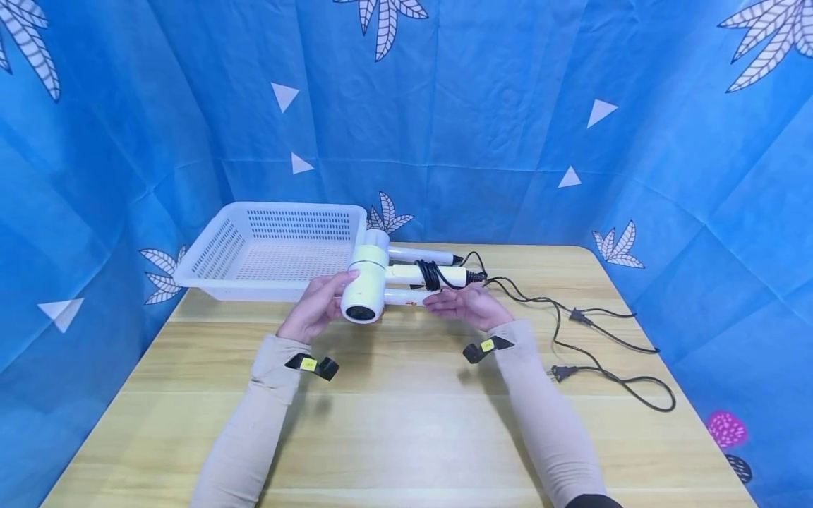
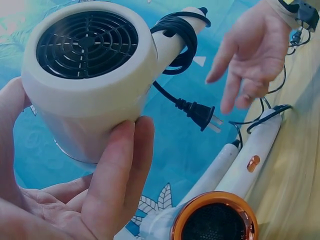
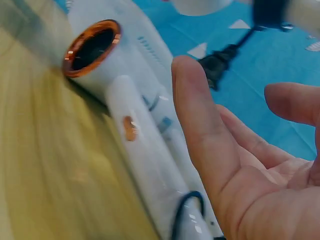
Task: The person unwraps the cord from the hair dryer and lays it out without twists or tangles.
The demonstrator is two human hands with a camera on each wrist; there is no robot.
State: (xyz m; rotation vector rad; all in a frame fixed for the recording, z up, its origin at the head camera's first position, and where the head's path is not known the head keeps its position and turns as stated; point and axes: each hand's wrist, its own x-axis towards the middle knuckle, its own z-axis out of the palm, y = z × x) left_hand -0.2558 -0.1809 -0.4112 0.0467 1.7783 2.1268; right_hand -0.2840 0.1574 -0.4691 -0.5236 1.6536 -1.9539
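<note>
A white hair dryer [image 1: 366,286] is raised above the table, its black cord [image 2: 177,42] wound around the handle and its two-pin plug [image 2: 201,116] dangling. My left hand [image 1: 317,305] grips the dryer's round body, with thumb and fingers on either side of the black rear grille [image 2: 87,45]. Below the handle is my right hand [image 1: 466,305], its fingers loosely extended and nothing between them in the right wrist view [image 3: 250,165]. Beneath, a second white hair dryer with an orange ring [image 2: 215,197] lies on the table, a third white handle [image 1: 419,255] beside it.
To the left at the back stands a white perforated plastic basket [image 1: 219,291]. Black cords with plugs [image 1: 579,316] trail over the wooden table [image 1: 406,437] on the right. A blue patterned cloth [image 1: 508,141] hangs around the back and sides.
</note>
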